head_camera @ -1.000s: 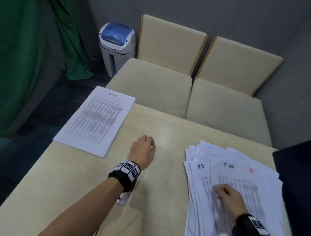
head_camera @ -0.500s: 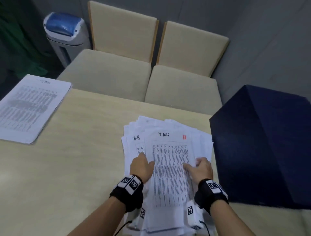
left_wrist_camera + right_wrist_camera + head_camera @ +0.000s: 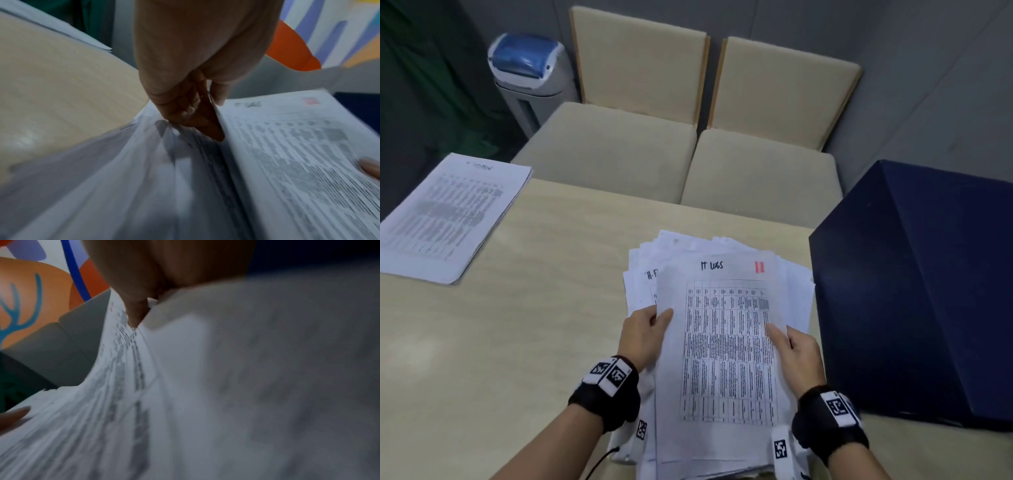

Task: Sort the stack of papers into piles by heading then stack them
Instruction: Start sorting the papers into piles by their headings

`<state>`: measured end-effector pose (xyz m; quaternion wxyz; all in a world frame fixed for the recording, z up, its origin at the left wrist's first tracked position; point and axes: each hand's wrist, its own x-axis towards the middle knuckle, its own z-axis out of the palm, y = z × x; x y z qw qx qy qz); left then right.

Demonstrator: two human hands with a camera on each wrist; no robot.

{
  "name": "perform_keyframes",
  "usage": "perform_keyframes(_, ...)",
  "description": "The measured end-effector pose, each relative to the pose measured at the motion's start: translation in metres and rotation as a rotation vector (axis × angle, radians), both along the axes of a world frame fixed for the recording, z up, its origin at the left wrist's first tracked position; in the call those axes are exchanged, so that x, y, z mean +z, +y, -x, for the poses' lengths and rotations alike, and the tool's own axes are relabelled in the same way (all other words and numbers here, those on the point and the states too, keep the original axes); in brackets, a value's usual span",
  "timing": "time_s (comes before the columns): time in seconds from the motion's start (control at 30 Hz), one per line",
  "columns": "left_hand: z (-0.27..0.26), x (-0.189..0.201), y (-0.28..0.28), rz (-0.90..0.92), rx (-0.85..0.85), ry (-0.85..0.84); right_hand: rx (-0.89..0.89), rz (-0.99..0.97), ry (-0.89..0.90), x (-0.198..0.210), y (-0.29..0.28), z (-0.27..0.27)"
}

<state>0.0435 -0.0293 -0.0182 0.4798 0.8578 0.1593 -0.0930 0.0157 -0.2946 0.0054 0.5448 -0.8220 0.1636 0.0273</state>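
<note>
Lifted since earlier: top sheet [image 3: 726, 342], pinched by left hand [image 3: 643, 334] and right hand [image 3: 796, 353] above stack [image 3: 796, 284] | step: heading being read | next: new pile needed beside stack on desk [image 3: 534, 325]

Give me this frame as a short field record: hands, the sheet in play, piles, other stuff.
left hand: pinches left edge of the top sheet, thumb on top
right hand: pinches its right edge
top sheet: printed table, handwritten heading reads about "IT LOGS", red mark in top right corner
unsorted stack: messy, fanned, under the top sheet
sorted pile: far left table corner, heading unreadable
table: light wood
dark blue box: right of stack
chairs: two, beige, beyond table
bin: blue lid, on floor
</note>
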Motion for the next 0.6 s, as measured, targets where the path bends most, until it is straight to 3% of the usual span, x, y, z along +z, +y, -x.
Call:
perform_keyframes(0.17,-0.006,-0.003,0.004,0.013,0.083,0.003,-0.08,-0.187,0.018,-0.001,-0.013,0.02)
perform_keyframes(0.3,-0.006,0.0,0.012,-0.064,0.148,-0.166,-0.23,-0.321,-0.062,0.003,-0.024,0.025)
perform_keyframes(0.4,-0.009,0.006,0.012,0.111,0.166,-0.232,-0.277,-0.474,-0.071,0.012,-0.024,0.028)
perform_keyframes(0.47,-0.009,0.013,0.009,0.294,0.11,-0.235,-0.21,-0.514,-0.075,0.012,-0.02,0.025)
perform_keyframes(0.6,-0.002,0.029,-0.001,0.865,0.005,-0.062,-0.149,-0.637,0.004,0.003,-0.006,0.015)
